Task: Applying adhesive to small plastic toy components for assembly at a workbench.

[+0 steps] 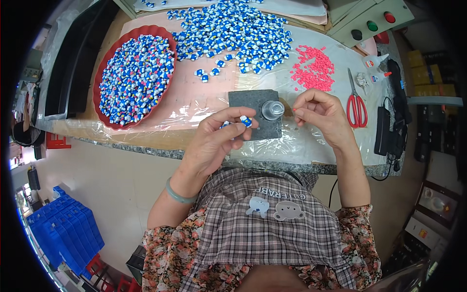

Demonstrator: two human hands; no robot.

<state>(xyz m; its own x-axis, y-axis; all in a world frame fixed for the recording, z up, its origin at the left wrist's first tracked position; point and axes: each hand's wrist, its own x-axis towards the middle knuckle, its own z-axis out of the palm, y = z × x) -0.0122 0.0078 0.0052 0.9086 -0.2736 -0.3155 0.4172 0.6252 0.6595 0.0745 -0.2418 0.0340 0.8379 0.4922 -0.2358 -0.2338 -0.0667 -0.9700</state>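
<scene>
My left hand [210, 137] pinches a small blue-and-white figurine [246, 121] between thumb and fingers. At least one more blue-and-white piece [224, 124] shows behind the thumb, partly hidden by it. My right hand [323, 117] is closed in a pinch on a tiny pinkish-red piece [294, 110], its end just showing at the fingertips. Between my hands, a small clear container [272, 110] stands on a dark grey pad [243, 100]. Beyond my right hand lies a scatter of small pink pieces [314, 68].
A red scalloped bowl [171, 68] full of blue-and-white figurines sits at the left. More figurines [228, 29] are heaped at the back. On the right lie red-handled scissors [357, 109], glue bottles [374, 61] and a black power strip [383, 129]. A black tray [63, 73] stands far left.
</scene>
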